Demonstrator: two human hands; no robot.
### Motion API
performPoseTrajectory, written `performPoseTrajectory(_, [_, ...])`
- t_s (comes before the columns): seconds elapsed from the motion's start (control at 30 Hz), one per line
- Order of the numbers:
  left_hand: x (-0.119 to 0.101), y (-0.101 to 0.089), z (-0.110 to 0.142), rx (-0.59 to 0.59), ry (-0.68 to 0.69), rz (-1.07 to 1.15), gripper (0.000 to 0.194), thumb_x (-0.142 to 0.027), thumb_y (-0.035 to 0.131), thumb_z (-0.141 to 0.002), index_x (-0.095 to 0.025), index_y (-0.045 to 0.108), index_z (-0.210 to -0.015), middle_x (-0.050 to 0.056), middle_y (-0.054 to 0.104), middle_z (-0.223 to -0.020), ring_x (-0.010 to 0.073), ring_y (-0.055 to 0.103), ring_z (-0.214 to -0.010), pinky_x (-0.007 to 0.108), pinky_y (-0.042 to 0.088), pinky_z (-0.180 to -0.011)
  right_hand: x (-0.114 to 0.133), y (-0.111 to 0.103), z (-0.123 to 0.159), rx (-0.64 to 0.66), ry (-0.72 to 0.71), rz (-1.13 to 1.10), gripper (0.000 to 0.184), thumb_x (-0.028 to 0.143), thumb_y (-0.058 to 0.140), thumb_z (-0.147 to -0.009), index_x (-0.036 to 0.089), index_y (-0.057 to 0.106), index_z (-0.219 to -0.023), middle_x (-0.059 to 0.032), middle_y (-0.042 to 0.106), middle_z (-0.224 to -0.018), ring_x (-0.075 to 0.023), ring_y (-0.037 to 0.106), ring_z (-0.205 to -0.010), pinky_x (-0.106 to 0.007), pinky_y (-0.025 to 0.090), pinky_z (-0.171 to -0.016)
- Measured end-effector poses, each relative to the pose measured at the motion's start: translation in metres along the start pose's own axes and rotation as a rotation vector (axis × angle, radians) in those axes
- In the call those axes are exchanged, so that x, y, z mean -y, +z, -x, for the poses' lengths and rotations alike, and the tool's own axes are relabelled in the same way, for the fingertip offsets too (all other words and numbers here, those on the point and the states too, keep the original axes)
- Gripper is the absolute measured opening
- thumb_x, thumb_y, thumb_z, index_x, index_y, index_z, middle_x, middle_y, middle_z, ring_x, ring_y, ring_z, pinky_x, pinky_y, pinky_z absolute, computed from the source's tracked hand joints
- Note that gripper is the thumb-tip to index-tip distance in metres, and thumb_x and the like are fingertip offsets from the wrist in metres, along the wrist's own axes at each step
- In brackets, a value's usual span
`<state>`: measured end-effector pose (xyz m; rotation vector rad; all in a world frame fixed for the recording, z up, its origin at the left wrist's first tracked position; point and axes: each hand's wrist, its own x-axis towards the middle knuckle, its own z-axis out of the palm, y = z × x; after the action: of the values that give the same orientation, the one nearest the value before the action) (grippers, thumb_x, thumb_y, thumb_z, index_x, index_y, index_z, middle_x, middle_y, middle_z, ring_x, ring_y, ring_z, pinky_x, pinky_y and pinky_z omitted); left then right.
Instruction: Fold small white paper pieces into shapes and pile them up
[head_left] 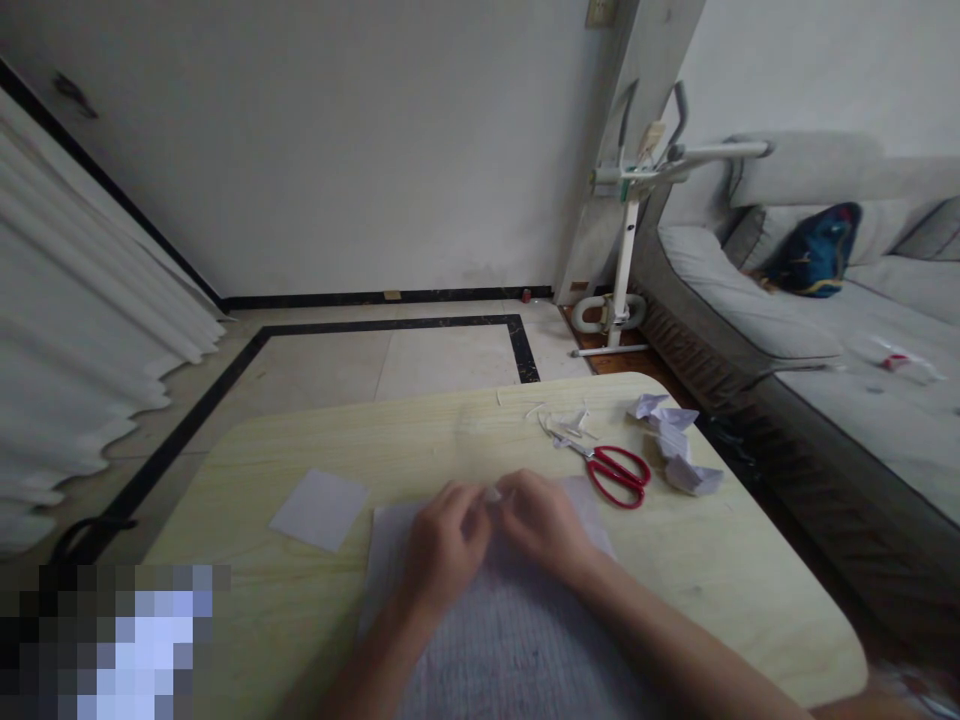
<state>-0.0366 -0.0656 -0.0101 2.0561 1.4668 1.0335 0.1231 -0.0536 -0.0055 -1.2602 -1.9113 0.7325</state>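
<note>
My left hand (442, 545) and my right hand (544, 522) meet over a large lined sheet of paper (510, 630) on a pale wooden table (750, 580). Both hands pinch a small white piece of paper (491, 494) between their fingertips. A small square of white paper (320, 509) lies to the left of my left hand. Red-handled scissors (616, 472) lie just right of my right hand.
Crumpled white paper (675, 443) and thin paper scraps (564, 422) lie at the table's far right. A grey sofa (825, 330) with a blue cushion (816, 250) stands to the right, a white exercise machine (626, 240) behind the table, curtains (75, 330) at left.
</note>
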Motion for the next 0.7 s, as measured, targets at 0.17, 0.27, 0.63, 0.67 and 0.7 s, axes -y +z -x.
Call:
performPoseTrajectory(0.17, [-0.0001, 0.0028, 0.0011, -0.015, 0.007, 0.001, 0.017, -0.014, 0.049, -0.083, -0.019, 0.062, -0.093, 0.005, 0.065, -0.085, 0.0176, 0.062, -0.078, 0.026, 0.048, -0.07, 0.0036, 0.0001, 0.0024, -0.001, -0.005, 0.001, 0.01, 0.019, 0.055, -0.081, 0.019, 0.06, -0.089, -0.0015, 0.064, -0.072, -0.0126, 0.057, -0.061, -0.022, 0.042, -0.057])
performPoseTrajectory(0.27, [-0.0023, 0.002, 0.0011, 0.0, -0.03, 0.042, 0.018, -0.015, 0.048, -0.084, -0.019, 0.062, -0.094, 0.005, 0.066, -0.084, 0.0171, 0.062, -0.077, 0.026, 0.047, -0.069, 0.0064, -0.0014, 0.002, 0.007, -0.007, -0.032, 0.011, 0.022, 0.052, -0.085, 0.019, 0.06, -0.092, -0.0026, 0.065, -0.076, -0.0133, 0.058, -0.064, -0.023, 0.043, -0.059])
performPoseTrajectory(0.63, [-0.0036, 0.0002, 0.0012, -0.019, -0.081, 0.065, 0.008, -0.017, 0.052, -0.083, -0.019, 0.06, -0.082, 0.0, 0.063, -0.072, 0.0139, 0.059, -0.067, 0.023, 0.044, -0.062, 0.0012, -0.001, -0.0002, 0.009, -0.051, -0.091, 0.016, 0.01, 0.052, -0.076, 0.019, 0.059, -0.087, -0.0011, 0.06, -0.074, -0.0125, 0.054, -0.063, -0.022, 0.041, -0.057])
performPoseTrajectory(0.67, [-0.003, 0.0005, 0.0015, -0.019, -0.064, 0.04, 0.008, -0.016, 0.052, -0.082, -0.019, 0.06, -0.081, 0.001, 0.063, -0.073, 0.014, 0.059, -0.067, 0.023, 0.044, -0.062, 0.0001, 0.0001, 0.0, -0.001, -0.044, -0.076, 0.017, 0.009, 0.053, -0.074, 0.019, 0.059, -0.086, -0.0007, 0.06, -0.073, -0.0123, 0.053, -0.062, -0.022, 0.041, -0.056])
performPoseTrajectory(0.7, [-0.0024, 0.0008, 0.0018, -0.02, -0.049, 0.017, 0.009, -0.015, 0.052, -0.082, -0.019, 0.059, -0.081, 0.001, 0.063, -0.073, 0.0141, 0.059, -0.068, 0.023, 0.044, -0.063, -0.0006, 0.001, 0.0002, -0.006, -0.039, -0.061, 0.018, 0.008, 0.053, -0.073, 0.019, 0.059, -0.086, -0.0004, 0.059, -0.073, -0.0121, 0.053, -0.061, -0.022, 0.04, -0.056])
